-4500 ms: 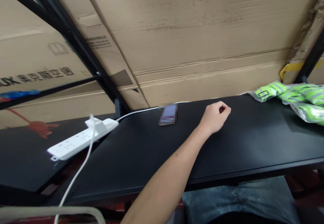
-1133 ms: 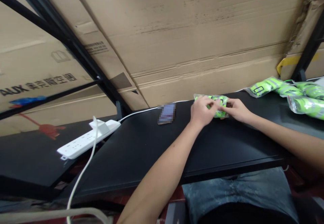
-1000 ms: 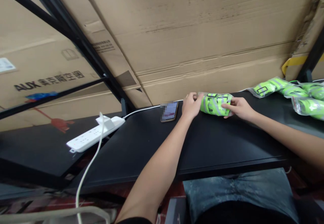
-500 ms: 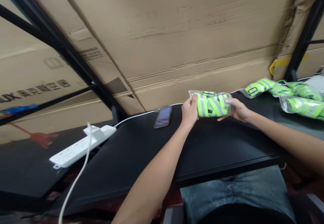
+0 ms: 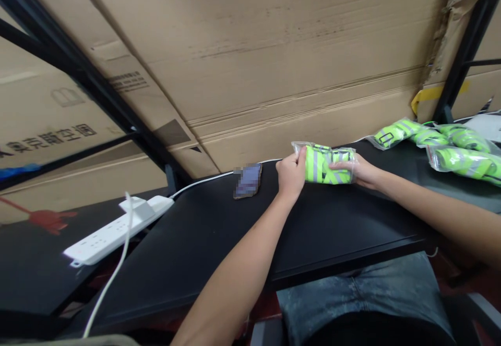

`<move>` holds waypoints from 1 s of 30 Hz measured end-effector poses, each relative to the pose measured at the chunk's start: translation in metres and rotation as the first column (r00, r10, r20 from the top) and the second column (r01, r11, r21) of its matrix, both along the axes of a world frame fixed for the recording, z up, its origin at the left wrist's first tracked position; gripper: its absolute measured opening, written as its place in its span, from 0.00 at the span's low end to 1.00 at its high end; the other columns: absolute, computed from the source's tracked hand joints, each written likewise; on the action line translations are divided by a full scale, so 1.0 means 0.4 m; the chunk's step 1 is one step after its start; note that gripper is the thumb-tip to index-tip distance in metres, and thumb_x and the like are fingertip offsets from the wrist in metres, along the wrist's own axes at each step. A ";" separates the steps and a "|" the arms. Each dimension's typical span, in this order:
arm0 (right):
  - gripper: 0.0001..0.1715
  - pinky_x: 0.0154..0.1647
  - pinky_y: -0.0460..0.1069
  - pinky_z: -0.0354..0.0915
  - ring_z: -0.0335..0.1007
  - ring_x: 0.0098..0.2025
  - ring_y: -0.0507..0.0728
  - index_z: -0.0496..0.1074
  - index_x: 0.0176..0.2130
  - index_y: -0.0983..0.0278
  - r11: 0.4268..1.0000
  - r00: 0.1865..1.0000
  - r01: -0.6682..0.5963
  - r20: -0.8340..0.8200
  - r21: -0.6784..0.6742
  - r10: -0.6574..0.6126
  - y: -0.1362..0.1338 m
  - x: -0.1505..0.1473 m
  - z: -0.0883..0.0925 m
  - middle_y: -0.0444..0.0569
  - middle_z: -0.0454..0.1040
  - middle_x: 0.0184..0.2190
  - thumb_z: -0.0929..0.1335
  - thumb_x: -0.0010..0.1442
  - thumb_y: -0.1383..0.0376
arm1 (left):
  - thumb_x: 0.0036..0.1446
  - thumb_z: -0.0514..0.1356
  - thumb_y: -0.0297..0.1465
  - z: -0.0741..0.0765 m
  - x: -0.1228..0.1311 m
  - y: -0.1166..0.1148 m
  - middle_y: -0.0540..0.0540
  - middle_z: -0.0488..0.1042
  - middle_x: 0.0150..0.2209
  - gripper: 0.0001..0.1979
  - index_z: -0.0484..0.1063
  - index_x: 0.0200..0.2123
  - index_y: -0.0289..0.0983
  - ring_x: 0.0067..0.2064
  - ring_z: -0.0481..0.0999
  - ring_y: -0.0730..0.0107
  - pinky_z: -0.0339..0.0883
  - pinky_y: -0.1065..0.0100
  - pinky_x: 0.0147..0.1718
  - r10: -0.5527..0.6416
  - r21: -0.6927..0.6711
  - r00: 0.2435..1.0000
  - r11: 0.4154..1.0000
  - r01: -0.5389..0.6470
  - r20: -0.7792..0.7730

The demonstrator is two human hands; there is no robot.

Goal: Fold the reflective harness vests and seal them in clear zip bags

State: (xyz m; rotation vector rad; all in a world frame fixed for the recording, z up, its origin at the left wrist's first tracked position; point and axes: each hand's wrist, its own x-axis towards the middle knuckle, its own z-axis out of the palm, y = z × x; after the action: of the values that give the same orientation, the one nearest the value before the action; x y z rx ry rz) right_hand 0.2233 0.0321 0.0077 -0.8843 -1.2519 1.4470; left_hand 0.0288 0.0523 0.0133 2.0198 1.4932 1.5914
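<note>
Between my hands is a clear plastic bag of neon-yellow reflective straps [image 5: 323, 166], held up over the black table. My left hand [image 5: 291, 174] grips the bag's left end, with its thumb on the front. On the right end, my right hand [image 5: 358, 169] has its thumb laid across the front of the bag; its other fingers are mostly hidden behind. Grey reflective stripes and dark buckle parts show through the plastic.
Several similar bagged straps [image 5: 464, 160] lie on the table [image 5: 219, 247] at the right. A phone [image 5: 248, 180] sits near the back edge. At the left are a white power strip [image 5: 105, 239], its cable and a red hand-shaped object [image 5: 49, 221]. Cardboard [image 5: 274, 48] stands behind.
My right thumb has moved from the bag's right edge onto its front. My left hand keeps its hold. The whole view has shifted slightly.
</note>
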 end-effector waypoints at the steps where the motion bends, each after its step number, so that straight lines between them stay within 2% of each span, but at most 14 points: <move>1: 0.29 0.56 0.58 0.72 0.78 0.47 0.63 0.77 0.47 0.65 1.000 1.000 0.009 -0.014 -0.003 -0.009 0.003 0.002 0.003 0.56 0.79 0.48 0.80 0.44 0.64 | 0.64 0.53 0.46 0.003 -0.006 0.007 0.52 0.55 0.15 0.28 0.60 0.15 0.38 0.22 0.64 0.71 0.52 0.70 0.22 0.012 -0.021 1.000 1.000 -0.012 0.002; 5: 0.26 0.52 0.57 0.74 0.79 0.45 0.63 0.77 0.45 0.66 0.999 0.999 0.031 -0.021 -0.031 -0.032 0.013 0.029 0.015 0.57 0.81 0.46 0.79 0.45 0.65 | 0.62 0.56 0.44 0.012 -0.041 0.036 0.51 0.65 0.16 0.23 0.68 0.18 0.38 0.22 0.70 0.70 0.56 0.71 0.21 0.079 -0.067 0.994 0.995 -0.074 0.080; 9: 0.21 0.47 0.55 0.76 0.80 0.42 0.62 0.78 0.41 0.66 0.995 0.998 0.057 0.020 -0.084 -0.056 0.022 0.063 0.024 0.57 0.82 0.42 0.79 0.45 0.67 | 0.60 0.58 0.44 0.012 -0.084 0.064 0.50 0.71 0.18 0.19 0.72 0.23 0.37 0.15 0.66 0.72 0.54 0.71 0.16 0.134 -0.175 0.968 0.980 -0.097 0.213; 15: 0.20 0.46 0.54 0.77 0.80 0.41 0.61 0.78 0.42 0.66 0.993 0.998 0.064 0.020 -0.096 -0.062 0.036 0.104 0.034 0.56 0.81 0.42 0.77 0.47 0.68 | 0.57 0.61 0.40 0.002 -0.139 0.113 0.51 0.69 0.16 0.16 0.70 0.22 0.36 0.12 0.62 0.74 0.50 0.72 0.12 0.235 -0.337 0.904 0.935 -0.110 0.358; 18: 0.19 0.48 0.55 0.76 0.79 0.43 0.62 0.77 0.42 0.67 0.988 0.993 0.119 0.023 -0.099 -0.117 0.053 0.136 0.035 0.57 0.81 0.43 0.76 0.48 0.68 | 0.58 0.60 0.35 -0.004 -0.156 0.130 0.52 0.66 0.15 0.14 0.67 0.22 0.36 0.12 0.60 0.77 0.49 0.74 0.12 0.304 -0.448 0.806 0.892 -0.055 0.507; 21: 0.18 0.48 0.55 0.77 0.79 0.44 0.62 0.77 0.42 0.67 0.980 0.985 0.173 0.040 -0.101 -0.170 0.072 0.167 0.035 0.58 0.80 0.44 0.75 0.49 0.67 | 0.60 0.58 0.33 -0.006 -0.151 0.131 0.52 0.65 0.17 0.12 0.66 0.25 0.36 0.14 0.61 0.78 0.55 0.74 0.14 0.325 -0.519 0.746 0.854 0.033 0.581; 24: 0.16 0.48 0.56 0.77 0.79 0.45 0.63 0.77 0.41 0.66 0.976 0.980 0.195 0.057 -0.099 -0.190 0.084 0.182 0.033 0.58 0.80 0.45 0.75 0.50 0.67 | 0.63 0.56 0.36 -0.003 -0.126 0.119 0.46 0.72 0.23 0.12 0.69 0.30 0.36 0.21 0.72 0.72 0.68 0.70 0.22 0.271 -0.549 0.714 0.815 0.187 0.645; 27: 0.17 0.47 0.56 0.78 0.79 0.45 0.63 0.77 0.41 0.66 0.970 0.977 0.212 0.058 -0.118 -0.206 0.087 0.181 0.031 0.58 0.80 0.44 0.75 0.48 0.67 | 0.65 0.54 0.41 0.000 -0.095 0.106 0.36 0.79 0.39 0.15 0.72 0.42 0.36 0.38 0.81 0.59 0.76 0.60 0.36 0.126 -0.525 0.710 0.764 0.376 0.692; 28: 0.18 0.47 0.56 0.78 0.79 0.44 0.63 0.77 0.41 0.66 0.969 0.977 0.213 0.056 -0.122 -0.207 0.086 0.178 0.031 0.58 0.81 0.44 0.76 0.48 0.67 | 0.63 0.56 0.42 0.000 -0.085 0.102 0.35 0.78 0.46 0.17 0.71 0.47 0.36 0.45 0.80 0.54 0.76 0.57 0.41 0.094 -0.530 0.746 0.762 0.372 0.659; 29: 0.19 0.47 0.56 0.78 0.79 0.44 0.63 0.77 0.42 0.66 0.971 0.978 0.207 0.056 -0.123 -0.202 0.084 0.173 0.030 0.58 0.81 0.44 0.76 0.48 0.67 | 0.61 0.59 0.43 -0.001 -0.076 0.098 0.33 0.75 0.52 0.21 0.69 0.51 0.36 0.52 0.77 0.49 0.73 0.53 0.46 0.094 -0.552 0.805 0.773 0.312 0.586; 30: 0.19 0.47 0.56 0.78 0.79 0.44 0.63 0.77 0.42 0.66 0.973 0.979 0.199 0.056 -0.119 -0.194 0.081 0.168 0.029 0.58 0.81 0.44 0.76 0.48 0.67 | 0.57 0.62 0.44 -0.002 -0.067 0.092 0.30 0.71 0.58 0.28 0.66 0.55 0.35 0.58 0.71 0.42 0.69 0.50 0.52 0.136 -0.580 0.870 0.792 0.192 0.474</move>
State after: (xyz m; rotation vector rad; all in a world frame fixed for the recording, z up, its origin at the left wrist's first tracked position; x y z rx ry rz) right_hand 0.2906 0.0647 0.0192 -1.0979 -1.0821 1.3634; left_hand 0.0020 0.0893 0.0127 1.1521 1.4879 1.2368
